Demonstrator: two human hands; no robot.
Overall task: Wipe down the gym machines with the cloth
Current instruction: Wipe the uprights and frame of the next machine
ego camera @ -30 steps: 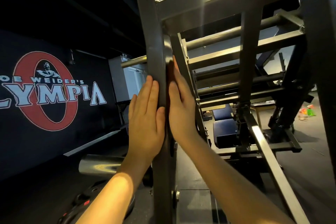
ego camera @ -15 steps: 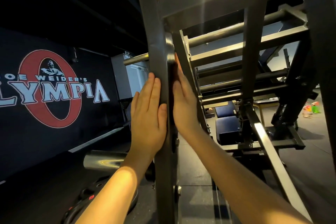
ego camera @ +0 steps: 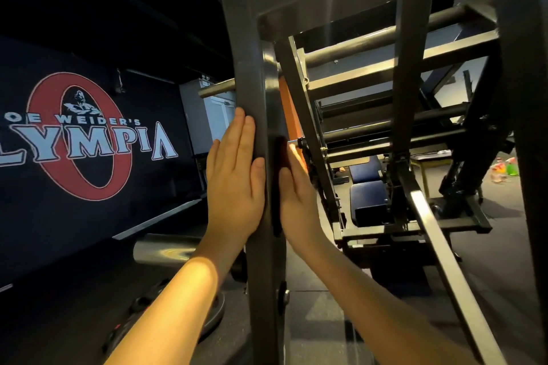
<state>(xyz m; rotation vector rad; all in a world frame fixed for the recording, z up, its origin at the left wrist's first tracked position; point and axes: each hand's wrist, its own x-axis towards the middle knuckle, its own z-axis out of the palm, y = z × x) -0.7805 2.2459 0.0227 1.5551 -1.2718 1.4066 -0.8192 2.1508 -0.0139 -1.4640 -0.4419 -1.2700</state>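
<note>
A grey steel upright [ego camera: 252, 98] of the gym machine rises through the middle of the view. My left hand [ego camera: 234, 181] lies flat on its left face with straight fingers. On the opposite side, my right hand [ego camera: 296, 195] presses flat against the post, partly hidden by it. A strip of orange cloth [ego camera: 286, 104] shows above the right fingers, between the post and a diagonal brace [ego camera: 302, 127]. The cloth seems pinned under the right palm; how it is held is hidden.
More frame bars and a sloping rail [ego camera: 439, 246] fill the right. Blue pads [ego camera: 367, 195] sit behind the post. A chrome sleeve [ego camera: 163, 249] and weight plates [ego camera: 178, 326] lie at lower left. Spray bottles [ego camera: 510, 169] stand on the floor far right.
My right hand has slid down the post's right side, baring more orange cloth above it. My left hand stays flat on the left face. The view has shifted slightly.
</note>
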